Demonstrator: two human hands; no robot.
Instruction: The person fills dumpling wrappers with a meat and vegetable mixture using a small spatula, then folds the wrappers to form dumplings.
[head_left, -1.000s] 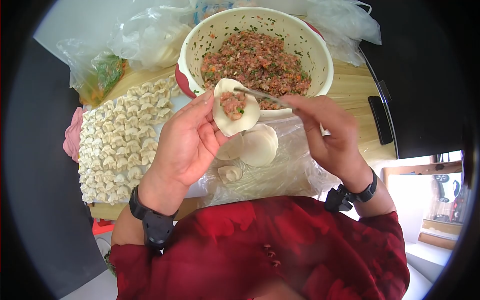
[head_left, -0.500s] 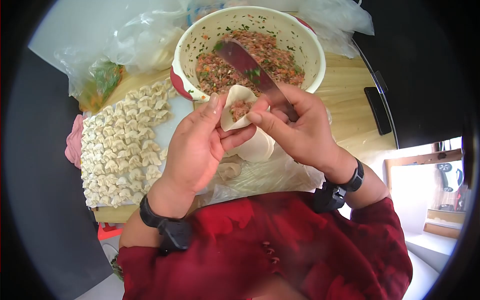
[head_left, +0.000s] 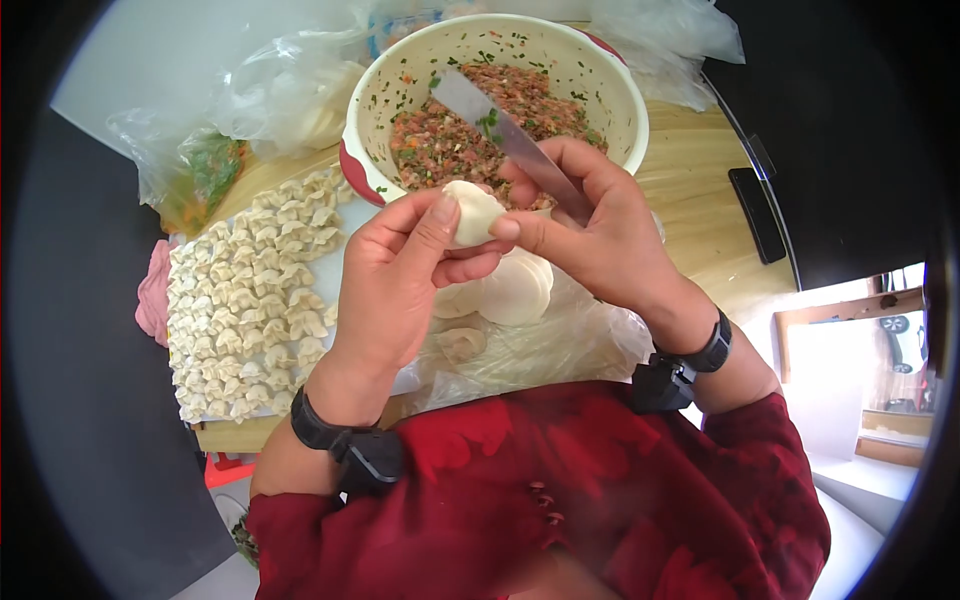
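Observation:
Folded over into a half-round, a filled dough wrapper (head_left: 472, 214) is pinched in my left hand (head_left: 400, 262). My right hand (head_left: 600, 235) touches the wrapper's right edge with its thumb and also holds a flat metal blade (head_left: 510, 138), which points up and left over the bowl. The cream bowl (head_left: 358, 115) contains minced meat filling (head_left: 520, 95) with green bits. Below my hands lie round wrappers (head_left: 518, 288) and a single dumpling (head_left: 461, 345) on clear plastic. The filling inside the wrapper is hidden.
Rows of dumplings (head_left: 245, 300) cover a white board at the left. Plastic bags (head_left: 290, 90) lie behind them, one with greens (head_left: 212, 168). A pink cloth (head_left: 154, 292) is at the left edge. A dark phone (head_left: 757, 215) rests at the right.
The wrapper was open with its filling showing and is now folded over. The blade has turned, so its face looks brighter. Both hands remain close together.

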